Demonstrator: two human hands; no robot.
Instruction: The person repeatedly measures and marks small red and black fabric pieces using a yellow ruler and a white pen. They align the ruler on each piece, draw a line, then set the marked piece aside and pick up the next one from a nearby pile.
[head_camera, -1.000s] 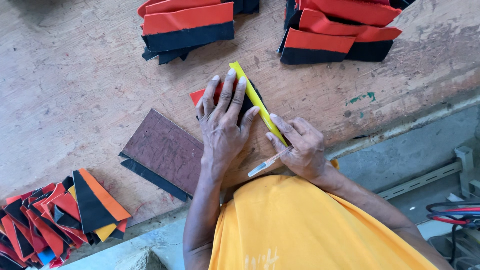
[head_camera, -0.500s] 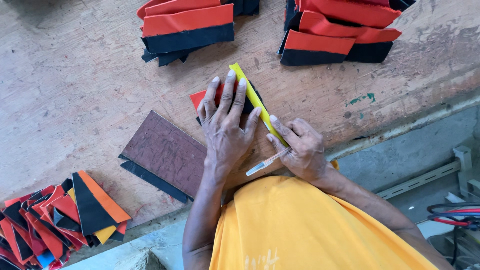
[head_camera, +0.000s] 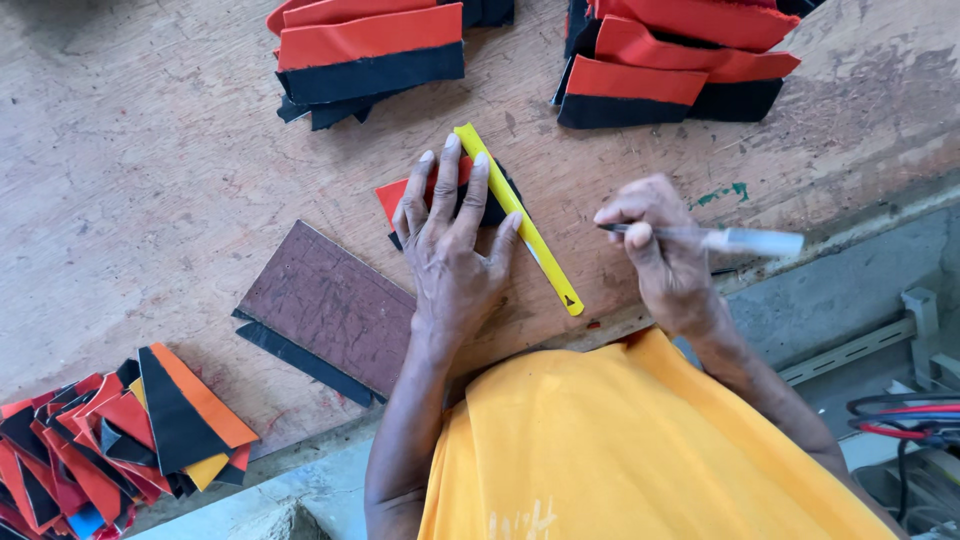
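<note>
Left grip (head_camera: 455, 245) lies flat, open, pinning yellow ruler (head_camera: 518, 230); right grip (head_camera: 655, 240), beside it, pinches pen (head_camera: 740, 240).

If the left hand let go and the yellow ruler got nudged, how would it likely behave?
The yellow ruler looks thin and flat, so it is probably light and would slide rather than roll. It lies straight while resting partly on the red and black piece, which suggests some stiffness. Only the left hand pins it; the right hand is apart, holding a pen.
</note>
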